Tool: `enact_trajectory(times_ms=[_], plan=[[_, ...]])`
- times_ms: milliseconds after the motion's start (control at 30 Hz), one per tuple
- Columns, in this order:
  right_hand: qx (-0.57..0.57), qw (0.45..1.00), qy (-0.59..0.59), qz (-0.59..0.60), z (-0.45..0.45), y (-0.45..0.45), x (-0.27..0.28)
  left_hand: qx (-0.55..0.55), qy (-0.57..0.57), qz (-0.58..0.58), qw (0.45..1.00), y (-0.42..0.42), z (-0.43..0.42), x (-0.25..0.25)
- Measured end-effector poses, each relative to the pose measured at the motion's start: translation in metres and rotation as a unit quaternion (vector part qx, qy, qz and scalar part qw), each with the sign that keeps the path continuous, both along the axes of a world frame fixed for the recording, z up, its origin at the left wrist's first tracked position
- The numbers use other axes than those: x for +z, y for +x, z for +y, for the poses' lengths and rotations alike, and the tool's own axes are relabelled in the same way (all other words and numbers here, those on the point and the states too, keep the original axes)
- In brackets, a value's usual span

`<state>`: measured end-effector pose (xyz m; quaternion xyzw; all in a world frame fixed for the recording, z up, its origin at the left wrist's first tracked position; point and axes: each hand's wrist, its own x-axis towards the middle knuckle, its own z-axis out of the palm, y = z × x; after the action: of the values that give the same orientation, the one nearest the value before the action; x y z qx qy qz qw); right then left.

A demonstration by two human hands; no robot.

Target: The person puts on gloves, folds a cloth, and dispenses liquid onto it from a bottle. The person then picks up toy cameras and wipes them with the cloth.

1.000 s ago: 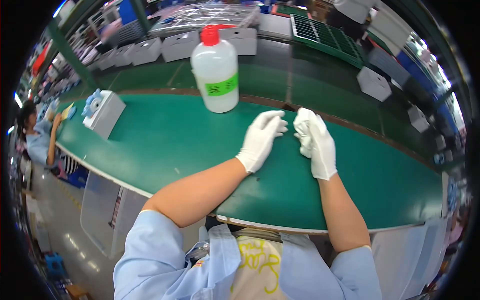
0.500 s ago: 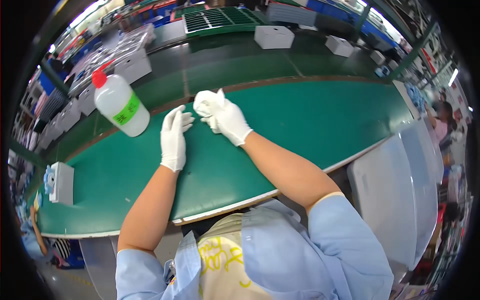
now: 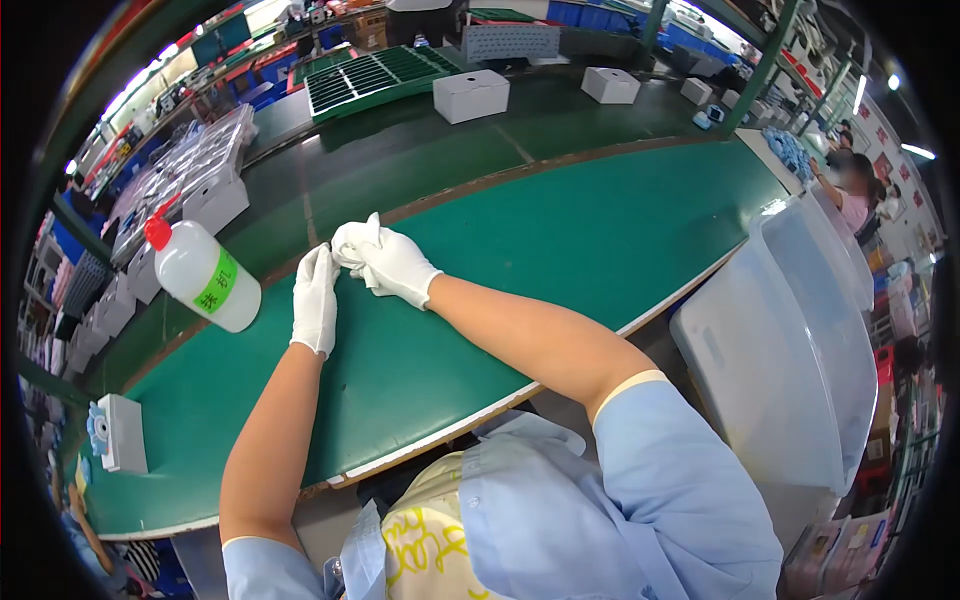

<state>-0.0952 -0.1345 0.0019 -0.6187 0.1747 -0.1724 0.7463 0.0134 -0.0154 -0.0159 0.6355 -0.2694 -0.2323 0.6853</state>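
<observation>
My right hand [image 3: 398, 270], in a white glove, is closed on a crumpled white cloth [image 3: 355, 240] above the green tabletop [image 3: 520, 260]. Beside the cloth, my gloved left hand [image 3: 315, 305] has its fingers drawn together, with the tips right at the cloth's left edge. Whatever may be between those fingertips is hidden. A translucent white plastic bottle [image 3: 190, 265] with a red cap and a bright green label stands left of my left hand.
A small white box [image 3: 123, 433] with a blue object against it stands at the table's left end. Beyond the table runs a dark green conveyor [image 3: 400, 150] with white boxes [image 3: 470, 97]. Clear plastic bins [image 3: 750, 330] are at my right. Co-workers sit at both far sides.
My left fingers have come together and now meet the cloth. My right hand has brought the cloth closer to them. The camera view has shifted.
</observation>
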Motion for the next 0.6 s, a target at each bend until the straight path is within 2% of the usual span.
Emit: enact_trajectory(times_ms=[167,467,600], plan=[[-0.030,0.998,0.051,-0.023,-0.020,0.015,-0.002,0.021,0.000,0.023,1.000,0.006,-0.025,-0.002],[-0.140,0.982,0.005,-0.127,-0.027,0.052,-0.022,0.045,0.042,-0.117,0.991,0.012,-0.053,-0.012],[-0.110,0.988,-0.004,-0.104,-0.033,0.049,-0.024,0.077,0.074,-0.184,0.977,0.009,-0.062,-0.015]])
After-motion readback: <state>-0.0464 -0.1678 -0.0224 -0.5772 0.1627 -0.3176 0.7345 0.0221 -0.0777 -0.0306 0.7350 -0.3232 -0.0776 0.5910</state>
